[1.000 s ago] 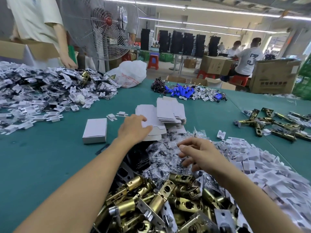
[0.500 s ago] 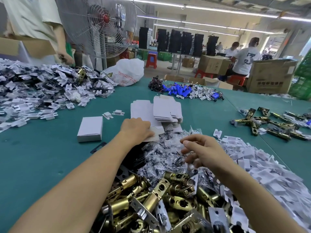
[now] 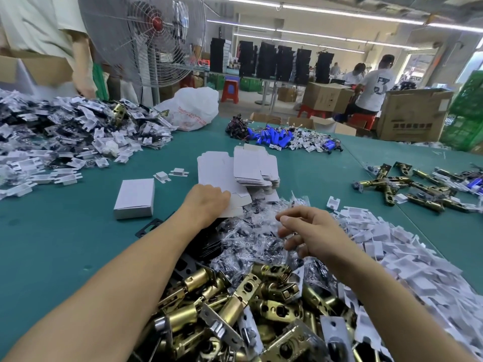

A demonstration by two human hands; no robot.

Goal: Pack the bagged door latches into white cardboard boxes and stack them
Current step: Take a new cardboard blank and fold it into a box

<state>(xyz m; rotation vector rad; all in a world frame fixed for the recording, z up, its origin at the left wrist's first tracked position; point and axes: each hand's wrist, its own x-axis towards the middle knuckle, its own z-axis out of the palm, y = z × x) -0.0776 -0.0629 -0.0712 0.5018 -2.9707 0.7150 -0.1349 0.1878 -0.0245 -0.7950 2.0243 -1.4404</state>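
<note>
Brass latches (image 3: 248, 304) are lying heaped at the near edge, under both forearms; the small clear bags (image 3: 256, 239) are lying just beyond them. Flat box blanks (image 3: 222, 171) are sitting further out, long axis running away from the person. The left hand (image 3: 206, 199) is resting on the nearest blank, its fingers hidden, so I cannot tell whether it is gripping. It is the nearer hand to the blanks. The right hand (image 3: 308, 231) is hovering over the bags, fingers loosely curled, nothing plainly in them. One folded white box (image 3: 134, 198) is sitting apart to the left on the green table (image 3: 65, 244). White card inserts (image 3: 392, 252) are piling up at right. Behind, a fan (image 3: 154, 35) is standing and seated workers (image 3: 376, 84) are working.
</note>
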